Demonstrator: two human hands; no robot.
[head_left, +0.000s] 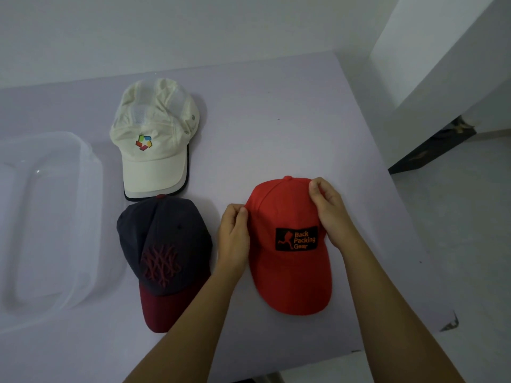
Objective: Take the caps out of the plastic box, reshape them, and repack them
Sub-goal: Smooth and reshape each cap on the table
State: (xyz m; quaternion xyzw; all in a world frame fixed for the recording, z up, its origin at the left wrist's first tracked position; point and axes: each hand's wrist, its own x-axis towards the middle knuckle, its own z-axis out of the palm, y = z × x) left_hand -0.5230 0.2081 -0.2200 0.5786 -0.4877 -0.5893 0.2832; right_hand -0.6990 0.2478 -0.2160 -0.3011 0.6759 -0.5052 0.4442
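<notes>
A red cap [287, 275] with a black "Back Packing Gear" patch lies on the table, brim toward me. My left hand [233, 236] pinches the left side of its crown. My right hand [329, 211] pinches the crown's upper right side. To the left lies a navy cap [163, 255] with a maroon brim. Behind it rests a cream cap [154, 139] with a coloured logo. The clear plastic box [91, 189] stands at the far left with nothing visible inside.
The pale lilac table [276, 106] meets a white wall at the back. Its right edge runs diagonally beside a white floor [456, 217] and a white cabinet or wall corner [442, 64].
</notes>
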